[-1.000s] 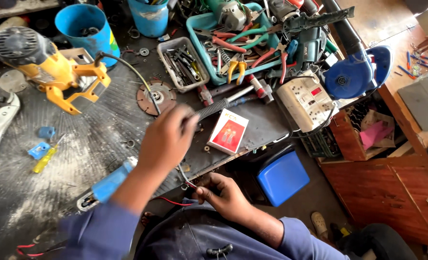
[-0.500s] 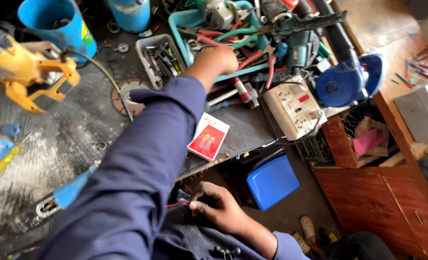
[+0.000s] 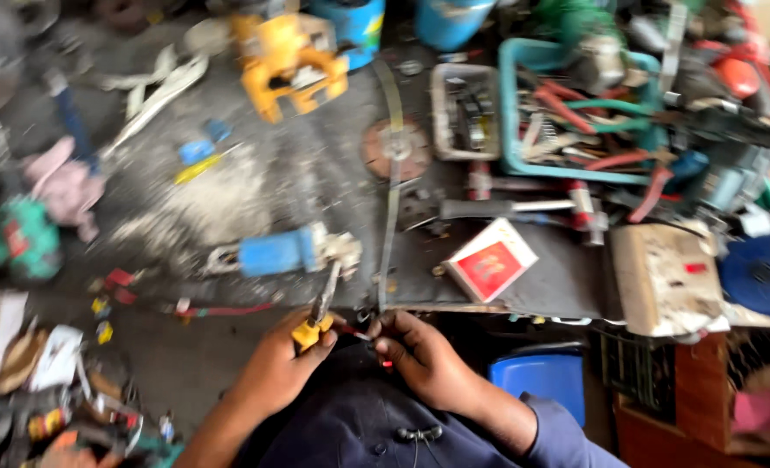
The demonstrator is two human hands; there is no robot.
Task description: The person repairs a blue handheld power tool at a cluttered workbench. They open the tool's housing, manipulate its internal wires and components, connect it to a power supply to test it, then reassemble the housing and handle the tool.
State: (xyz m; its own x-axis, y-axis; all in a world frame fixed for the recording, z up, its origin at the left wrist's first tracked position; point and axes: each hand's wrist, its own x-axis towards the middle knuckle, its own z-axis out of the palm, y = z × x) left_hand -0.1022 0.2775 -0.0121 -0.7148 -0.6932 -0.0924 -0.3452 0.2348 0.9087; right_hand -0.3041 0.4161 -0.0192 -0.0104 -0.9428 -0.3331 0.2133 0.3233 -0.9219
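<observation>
Closest to the camera, at the near edge of the bench [image 3: 229, 208], the person's two hands meet over their dark blue lap. The left hand [image 3: 276, 368] has its fingers wrapped around the yellow handle of a pair of pliers [image 3: 320, 314], whose metal nose points away toward the bench top. The right hand [image 3: 424, 360] pinches a thin red wire [image 3: 369, 340] between thumb and fingertips, holding it just beside the pliers' handle end. The frame is blurred, so whether the tool's nose bites on anything cannot be told.

Judging by this, the work on the wire looks to be in its early or middle part: tool and wire are both in hand and brought together, but no finished joint or stripped end can be made out, and that part appears to be left.

Just beyond the hands lies a blue cylindrical part [image 3: 272, 251] with a metal end, and to its right a small red and white box [image 3: 491, 260] rests flat. A long metal strip [image 3: 391, 191] runs away across the bench. Further out stand a yellow power tool [image 3: 294, 61], a small grey tray of bits [image 3: 464, 113] and a teal basket [image 3: 510, 121] crammed with red-handled tools. A beige socket block [image 3: 666, 277] sits at the right edge.
</observation>
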